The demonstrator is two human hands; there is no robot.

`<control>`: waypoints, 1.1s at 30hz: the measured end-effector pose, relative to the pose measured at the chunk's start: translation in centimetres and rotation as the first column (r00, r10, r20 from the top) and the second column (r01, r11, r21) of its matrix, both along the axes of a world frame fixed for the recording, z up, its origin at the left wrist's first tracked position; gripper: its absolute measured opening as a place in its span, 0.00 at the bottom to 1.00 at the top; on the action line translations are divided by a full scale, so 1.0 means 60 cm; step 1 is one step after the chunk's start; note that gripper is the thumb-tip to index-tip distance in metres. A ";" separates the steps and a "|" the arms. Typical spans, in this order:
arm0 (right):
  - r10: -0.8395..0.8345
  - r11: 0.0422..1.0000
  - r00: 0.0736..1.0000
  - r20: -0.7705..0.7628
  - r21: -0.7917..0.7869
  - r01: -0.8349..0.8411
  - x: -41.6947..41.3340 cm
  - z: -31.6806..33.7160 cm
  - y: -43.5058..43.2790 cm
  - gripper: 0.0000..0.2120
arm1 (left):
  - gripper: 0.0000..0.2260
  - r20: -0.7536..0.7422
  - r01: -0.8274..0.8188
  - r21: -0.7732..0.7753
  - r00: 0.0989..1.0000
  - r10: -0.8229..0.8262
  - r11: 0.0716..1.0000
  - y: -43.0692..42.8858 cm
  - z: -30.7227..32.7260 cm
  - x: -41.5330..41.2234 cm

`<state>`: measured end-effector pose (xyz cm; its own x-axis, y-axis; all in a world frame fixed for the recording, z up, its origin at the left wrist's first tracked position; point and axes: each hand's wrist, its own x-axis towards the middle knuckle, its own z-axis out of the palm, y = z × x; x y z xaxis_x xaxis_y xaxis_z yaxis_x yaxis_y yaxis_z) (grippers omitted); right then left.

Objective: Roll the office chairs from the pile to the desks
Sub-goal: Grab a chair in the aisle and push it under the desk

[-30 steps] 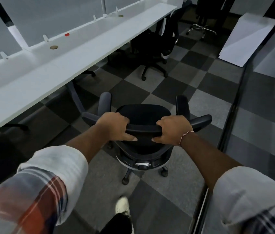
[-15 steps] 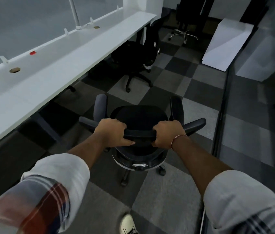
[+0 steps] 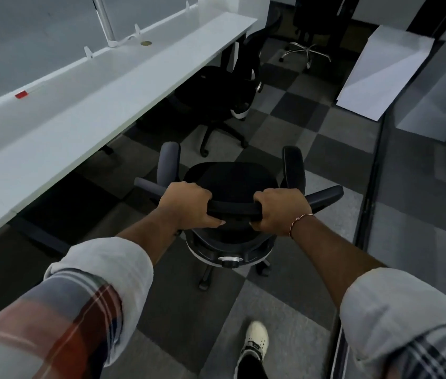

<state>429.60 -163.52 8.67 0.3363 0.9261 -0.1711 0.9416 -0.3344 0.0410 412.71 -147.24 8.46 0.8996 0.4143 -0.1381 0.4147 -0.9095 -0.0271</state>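
Note:
A black office chair (image 3: pixel 230 181) with grey armrests stands on the checkered carpet straight in front of me, seen from behind and above. My left hand (image 3: pixel 186 206) grips the left end of its top backrest bar. My right hand (image 3: pixel 282 210), with a thin bracelet at the wrist, grips the right end of the same bar. The long white desk (image 3: pixel 85 113) runs along the left, its front edge a short way left of the chair.
Another black chair (image 3: pixel 216 94) sits tucked at the desk ahead. A chrome chair base (image 3: pixel 306 51) stands farther back. A white panel (image 3: pixel 385 75) leans at the right, beside a glass wall (image 3: pixel 421 201). My white shoe (image 3: pixel 254 340) steps on the carpet below.
I have walked forward along the desk with the chair rolling ahead of me. The tucked chair and the white panel are nearer. Both hands keep their grip on the backrest bar.

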 end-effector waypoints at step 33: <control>0.129 0.980 0.991 0.032 0.147 -0.132 0.483 -0.024 0.231 0.19 | 0.22 -0.068 -0.129 0.016 0.989 0.129 0.992 0.211 0.015 0.466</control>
<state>458.57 -149.67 7.25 0.2130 0.9768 -0.0225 0.9769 -0.2125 0.0221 440.68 -134.59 9.37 0.8271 0.5283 -0.1919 0.5254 -0.8480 -0.0699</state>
